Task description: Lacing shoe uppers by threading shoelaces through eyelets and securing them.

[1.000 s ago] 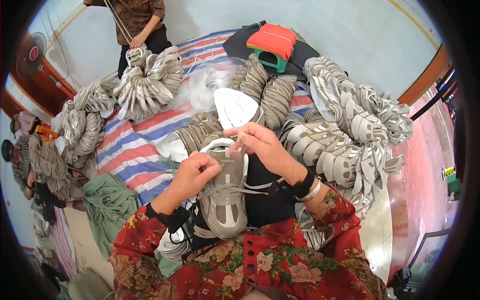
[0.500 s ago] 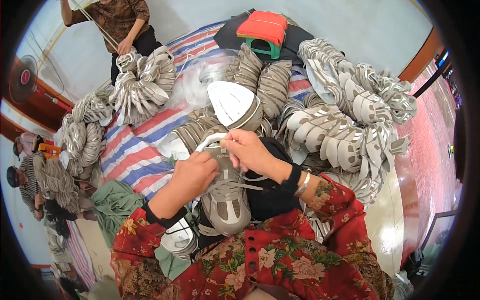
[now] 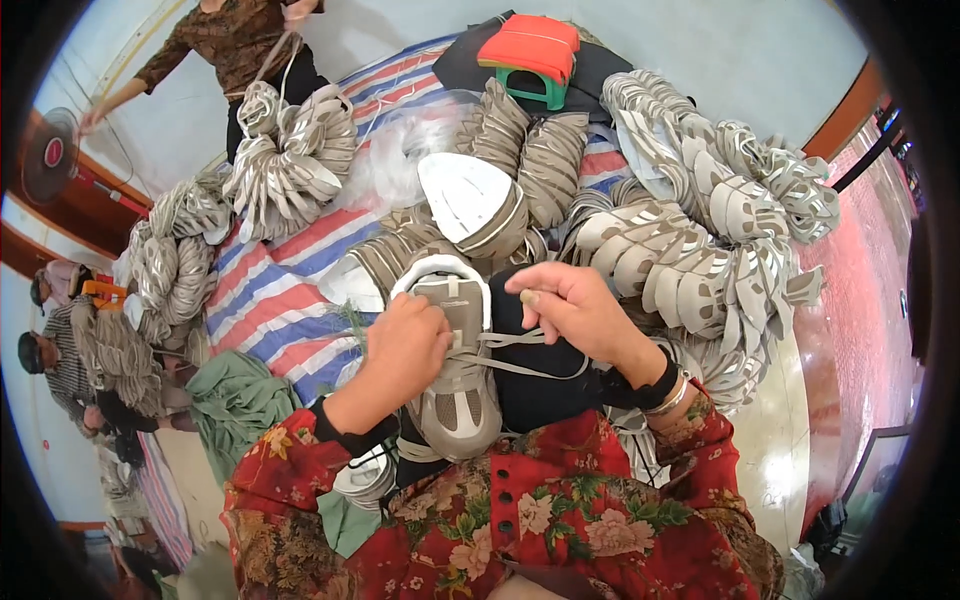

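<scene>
A taupe sneaker (image 3: 458, 418) rests on my lap with its toe toward me and its white-lined collar facing away. My left hand (image 3: 408, 345) is closed on the left edge of the shoe near the lacing, its fingertips partly hidden. To the right of the shoe, my right hand (image 3: 578, 315) is raised with thumb and fingers apart and nothing between them. A flat pale shoelace (image 3: 540, 372) loops from the eyelets toward the right, passing just below that hand over dark cloth.
Stacked shoe uppers (image 3: 660, 260) lie in bundles at right, with another bundle (image 3: 290, 170) at far left. A white-soled piece (image 3: 470, 200) sits just beyond the sneaker. Behind are a green stool (image 3: 540, 88) with a red cover and a co-worker (image 3: 235, 50). Green cloth (image 3: 235, 405) lies left.
My right hand has left the shoe's collar and moved right, its fingers spreading. My left hand has shifted slightly along the left edge. The co-worker's arms have swung apart.
</scene>
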Motion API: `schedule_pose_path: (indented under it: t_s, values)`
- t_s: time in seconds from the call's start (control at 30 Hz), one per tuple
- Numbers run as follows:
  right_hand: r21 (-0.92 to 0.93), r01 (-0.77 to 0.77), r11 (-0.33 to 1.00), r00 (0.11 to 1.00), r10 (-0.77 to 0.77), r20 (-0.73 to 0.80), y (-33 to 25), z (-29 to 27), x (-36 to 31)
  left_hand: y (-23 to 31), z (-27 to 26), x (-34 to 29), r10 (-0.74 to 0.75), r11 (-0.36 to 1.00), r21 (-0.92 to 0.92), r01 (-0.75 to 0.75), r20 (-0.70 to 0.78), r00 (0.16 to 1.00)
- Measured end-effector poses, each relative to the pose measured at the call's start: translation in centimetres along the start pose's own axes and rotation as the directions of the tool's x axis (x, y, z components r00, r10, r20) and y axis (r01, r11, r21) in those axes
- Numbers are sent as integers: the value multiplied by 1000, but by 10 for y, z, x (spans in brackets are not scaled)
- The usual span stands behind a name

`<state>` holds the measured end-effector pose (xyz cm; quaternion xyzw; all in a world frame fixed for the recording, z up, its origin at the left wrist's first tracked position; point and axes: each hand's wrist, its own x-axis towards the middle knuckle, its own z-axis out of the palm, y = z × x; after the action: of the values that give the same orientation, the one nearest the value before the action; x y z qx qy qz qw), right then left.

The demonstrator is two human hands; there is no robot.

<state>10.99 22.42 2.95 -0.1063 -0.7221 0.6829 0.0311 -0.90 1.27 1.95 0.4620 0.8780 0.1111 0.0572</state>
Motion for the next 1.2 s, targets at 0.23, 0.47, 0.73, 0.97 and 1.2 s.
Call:
schedule_pose_path:
  t_s: [0.23,0.47,0.73,0.97,1.2]
  values:
    - [-79,24,997,991,-13,136,17,20,9,-2,3,-7,84,977,-185,-109,-134,987]
    - [-575,417,704,895,-429,124,62,32,22,13,10,0,9,975,-218,-34,-116,993]
    - [-146,13,989,998,-4,65,26,19,17,19,17,-1,-42,986,-162,26,-94,995]
    - [-99,-38,994,996,46,82,21,20,34,19,15,4,402,889,281,-361,-100,910]
    - [-113,27,993,998,-19,64,10,19,40,18,23,15,377,856,408,-319,-70,923]
